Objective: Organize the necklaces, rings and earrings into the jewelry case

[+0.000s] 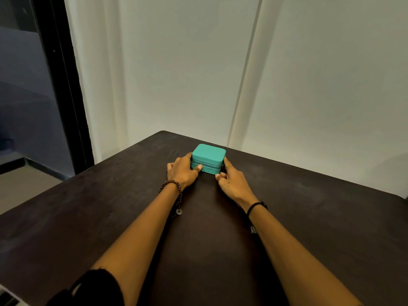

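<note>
Head view: the teal jewelry case point(208, 154) sits closed on a dark wooden table point(309, 206), close to the table's far edge, with its zipper seam point(207, 165) running round the middle of its side walls. No necklaces, rings or earrings can be seen.

The left hand point(182, 172) grips the left end of the case. Its fingers wrap round that end, and its thumb point(198, 167) presses on the near face at the seam.

The right hand point(231, 181) is at the near right corner of the case. One finger lies along the right wall and the rest are curled in tight against the corner. I cannot tell whether they pinch a zipper pull or only touch the case.

Nearer the camera than the case, a brown beaded bracelet point(174, 184) circles the left wrist and a thin black band point(256, 206) circles the right wrist. Both forearms stretch over the table toward the case. A black sleeve point(95, 288) covers the left upper arm.

Behind the case rises a pale paneled wall point(176, 62). Far to the left of the case stands a black frame point(66, 85).
</note>
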